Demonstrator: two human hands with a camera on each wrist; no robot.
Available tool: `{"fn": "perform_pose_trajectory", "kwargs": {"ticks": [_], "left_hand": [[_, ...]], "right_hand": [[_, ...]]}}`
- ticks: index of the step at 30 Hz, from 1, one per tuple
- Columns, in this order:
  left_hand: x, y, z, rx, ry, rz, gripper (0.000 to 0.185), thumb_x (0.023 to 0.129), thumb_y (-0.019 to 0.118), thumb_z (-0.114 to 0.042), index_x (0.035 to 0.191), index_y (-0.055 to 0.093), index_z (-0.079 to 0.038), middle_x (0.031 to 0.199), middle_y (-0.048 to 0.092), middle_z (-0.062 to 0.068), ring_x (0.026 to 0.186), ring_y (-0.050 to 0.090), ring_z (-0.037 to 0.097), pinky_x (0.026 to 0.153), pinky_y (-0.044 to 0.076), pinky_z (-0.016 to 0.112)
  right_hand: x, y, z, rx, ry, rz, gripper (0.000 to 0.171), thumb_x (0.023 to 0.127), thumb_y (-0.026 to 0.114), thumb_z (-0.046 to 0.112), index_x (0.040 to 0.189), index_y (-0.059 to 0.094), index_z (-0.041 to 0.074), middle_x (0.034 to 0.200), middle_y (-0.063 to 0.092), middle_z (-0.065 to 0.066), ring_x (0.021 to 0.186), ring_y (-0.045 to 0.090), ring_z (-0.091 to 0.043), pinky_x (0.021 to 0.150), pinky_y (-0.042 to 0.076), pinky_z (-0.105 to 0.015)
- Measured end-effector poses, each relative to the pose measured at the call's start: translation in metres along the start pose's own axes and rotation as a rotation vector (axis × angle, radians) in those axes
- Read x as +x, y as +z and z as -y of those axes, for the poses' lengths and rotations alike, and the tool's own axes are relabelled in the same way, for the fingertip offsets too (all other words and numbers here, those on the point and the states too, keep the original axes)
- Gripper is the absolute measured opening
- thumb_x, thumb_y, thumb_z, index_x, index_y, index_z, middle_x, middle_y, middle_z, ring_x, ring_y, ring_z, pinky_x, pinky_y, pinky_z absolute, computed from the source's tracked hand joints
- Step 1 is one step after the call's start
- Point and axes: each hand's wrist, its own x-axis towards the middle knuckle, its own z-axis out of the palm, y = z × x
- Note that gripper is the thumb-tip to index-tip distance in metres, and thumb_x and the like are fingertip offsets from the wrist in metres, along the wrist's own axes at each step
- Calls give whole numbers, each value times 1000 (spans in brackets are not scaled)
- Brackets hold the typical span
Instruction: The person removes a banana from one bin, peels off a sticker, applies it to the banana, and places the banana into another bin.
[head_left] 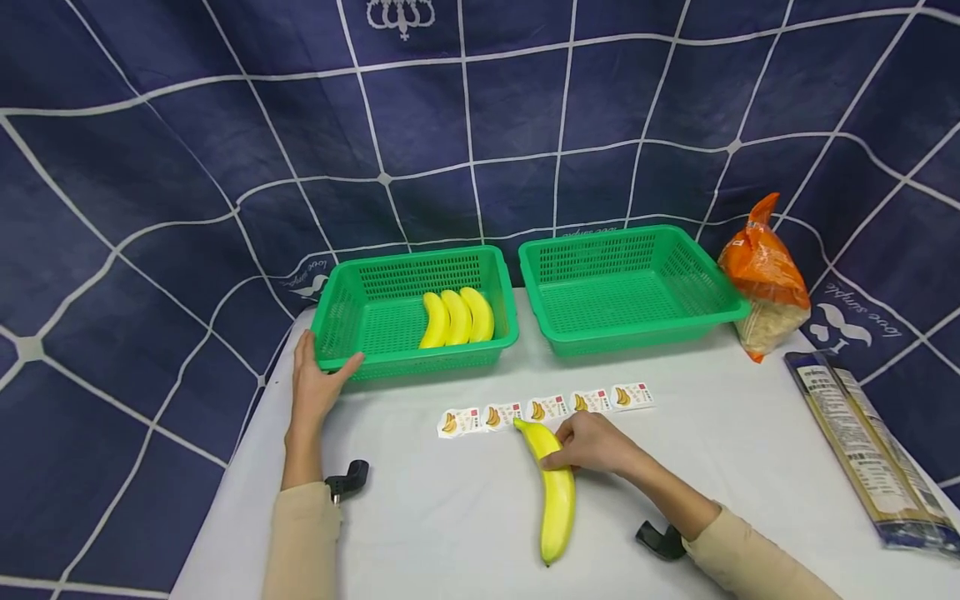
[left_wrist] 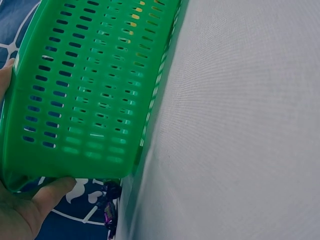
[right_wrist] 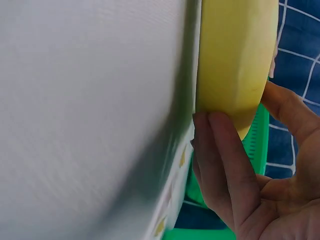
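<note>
A yellow banana (head_left: 557, 508) lies lengthwise on the white cloth, its stem end pointing away toward a row of stickers. Across its upper half, my right hand (head_left: 596, 442) pinches it between thumb and fingers; the right wrist view shows fingertips (right_wrist: 222, 122) along its side. My left hand (head_left: 317, 387) grips the near left corner of a green basket (head_left: 420, 361), with the thumb in front and fingers at the left rim. Three bananas (head_left: 456, 318) lie side by side in that basket's right part. In the left wrist view, the thumb (left_wrist: 57, 192) is close against the basket's corner.
A second green basket (head_left: 645, 339) stands to the right. Banana-picture stickers (head_left: 546, 408) form a row before the baskets. An orange bag (head_left: 767, 279) and flat packages (head_left: 862, 442) lie on the right. A dark blue checked curtain (head_left: 510, 117) hangs behind.
</note>
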Motion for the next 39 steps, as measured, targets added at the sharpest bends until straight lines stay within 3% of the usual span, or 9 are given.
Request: {"fn": "perform_pose_trajectory", "kwargs": {"ticks": [21,25,30,36,39], "left_hand": [[-1,-1,2,-30,-22,3,109,83,72,-50,157,5,-8,165,-1,7,153,5,33,122,15,56],[-2,-4,-4,-80,-45,54,107,86,70,-48,158,1,-9,165,-5,8,153,1,33,122,12,56],[-9,-19,-13,-102,-114,119,108,88,67,-49,157,-9,-12,165,-9,12,152,1,38,121,12,58],[-22,-40,-31,-29,-203,247,119,87,63,-57,151,-25,-10,163,-14,18,147,9,49,116,20,64],[-31,-44,-37,29,-218,326,121,85,63,-61,152,-24,-8,162,-12,24,145,15,52,113,26,66]], "right_hand": [[6,10,-3,5,16,-39,33,70,84,38,83,74,9,69,64,2,63,54,-11,55,41,-22],[5,8,-4,-3,8,-36,27,71,84,36,74,72,12,62,59,3,58,49,-10,51,36,-21],[5,7,-5,3,-11,-23,27,72,83,36,69,69,13,57,54,5,54,44,-9,49,32,-19],[5,6,-5,8,-16,-14,27,73,82,37,72,71,12,59,57,4,55,47,-9,50,34,-20],[5,5,-5,12,-5,-10,29,73,83,37,76,72,11,62,60,3,57,49,-9,51,37,-21]]}}
